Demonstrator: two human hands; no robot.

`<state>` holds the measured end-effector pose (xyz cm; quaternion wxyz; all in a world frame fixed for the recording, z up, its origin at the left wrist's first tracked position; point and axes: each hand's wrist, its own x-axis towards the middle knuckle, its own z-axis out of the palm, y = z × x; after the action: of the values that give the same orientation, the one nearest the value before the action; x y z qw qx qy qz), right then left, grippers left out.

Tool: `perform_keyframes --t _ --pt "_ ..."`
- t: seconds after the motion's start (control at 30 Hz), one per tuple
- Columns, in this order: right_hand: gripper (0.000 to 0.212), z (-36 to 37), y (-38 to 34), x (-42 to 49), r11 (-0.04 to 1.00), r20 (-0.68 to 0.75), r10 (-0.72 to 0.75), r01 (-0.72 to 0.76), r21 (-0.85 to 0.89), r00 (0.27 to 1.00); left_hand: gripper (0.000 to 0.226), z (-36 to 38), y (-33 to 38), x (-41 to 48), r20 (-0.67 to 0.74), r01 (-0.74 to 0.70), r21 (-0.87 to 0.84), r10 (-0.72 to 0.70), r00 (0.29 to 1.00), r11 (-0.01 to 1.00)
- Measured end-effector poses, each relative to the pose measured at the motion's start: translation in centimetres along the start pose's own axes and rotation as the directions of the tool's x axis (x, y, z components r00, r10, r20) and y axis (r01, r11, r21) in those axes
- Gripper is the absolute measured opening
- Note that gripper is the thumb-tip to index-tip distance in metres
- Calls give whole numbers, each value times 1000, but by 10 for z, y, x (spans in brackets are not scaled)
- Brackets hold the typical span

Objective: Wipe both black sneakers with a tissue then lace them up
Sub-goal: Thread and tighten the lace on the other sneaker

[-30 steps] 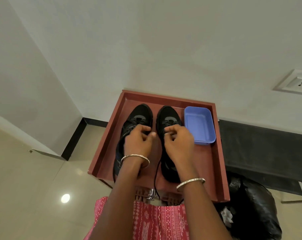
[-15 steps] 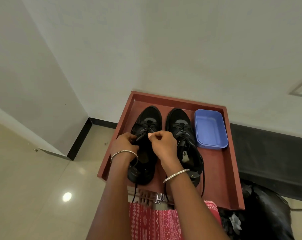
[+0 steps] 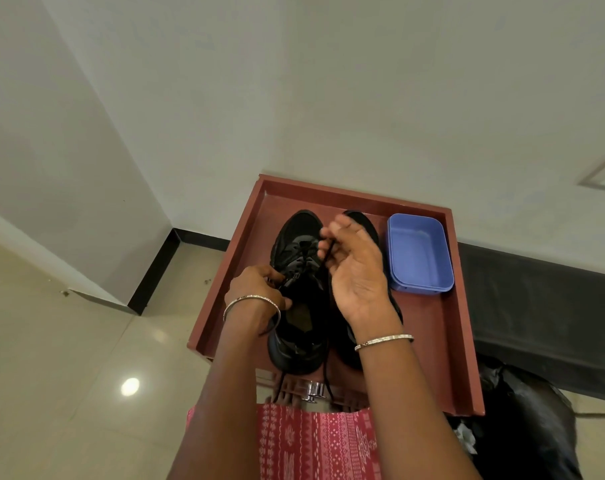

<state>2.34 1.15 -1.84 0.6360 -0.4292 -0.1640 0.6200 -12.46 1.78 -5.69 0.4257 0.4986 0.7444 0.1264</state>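
Note:
Two black sneakers stand side by side, toes away from me, in a dark red tray [image 3: 429, 327]. The left sneaker [image 3: 299, 258] is mostly in view; the right sneaker [image 3: 363, 221] is largely hidden behind my right hand. My left hand [image 3: 259, 289] is curled at the left sneaker's lacing and pinches a black lace there. My right hand [image 3: 354, 268] is raised palm up over the shoes and pinches the other black lace end [image 3: 329, 252] between thumb and fingertips. Loose lace ends hang over the tray's near edge.
A blue plastic tub [image 3: 419, 254] sits in the tray's far right corner. White walls rise behind and to the left. A black ledge [image 3: 536, 306] runs to the right, with a black bag [image 3: 526, 427] below it. Beige tiled floor lies to the left.
My right hand has lifted and turned palm up, pulling a lace end up from the left sneaker. My left hand stays at that shoe's lacing. The view has shifted slightly.

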Motion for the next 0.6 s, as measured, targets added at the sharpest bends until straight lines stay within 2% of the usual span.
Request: perform_keyframes --t 0.07,0.17,0.23,0.3,0.33,0.4,0.47,0.5,0.53,0.6 --pt "21 -4 -12 -1 987 62 -83 73 145 995 41 -2 2 0 12 16 -4 -16 1000 1000" --pt "22 -18 -32 -2 957 66 -223 206 207 973 41 -5 3 1 50 35 -38 -33 998 999" --pt "16 -29 -41 -5 958 6 -280 280 57 960 42 -9 1 4 120 40 -94 -28 992 995" --pt "12 -38 -45 -6 912 -38 -284 258 -320 958 44 -10 -1 7 143 10 -213 21 990 977" --pt "13 -43 -45 -7 831 -32 -247 195 -520 969 41 -10 -1 8 93 -31 -284 60 994 958" --pt "16 -51 -42 -8 623 20 -62 54 -780 998 24 -9 4 8 -105 -192 -334 166 981 923" --pt "22 -55 -38 -12 370 55 107 11 -929 993 10 -8 11 9 -272 -321 -228 257 927 919" --pt "24 -57 -36 -13 232 54 114 26 -972 992 12 -5 12 11 -305 -351 -167 290 907 921" --pt "24 -57 -34 -14 114 55 59 48 -992 997 15 -2 13 15 -307 -359 -116 311 900 926" --pt "22 -55 -31 -11 -78 77 -176 64 -995 981 17 3 14 19 -271 -350 -40 327 905 936"
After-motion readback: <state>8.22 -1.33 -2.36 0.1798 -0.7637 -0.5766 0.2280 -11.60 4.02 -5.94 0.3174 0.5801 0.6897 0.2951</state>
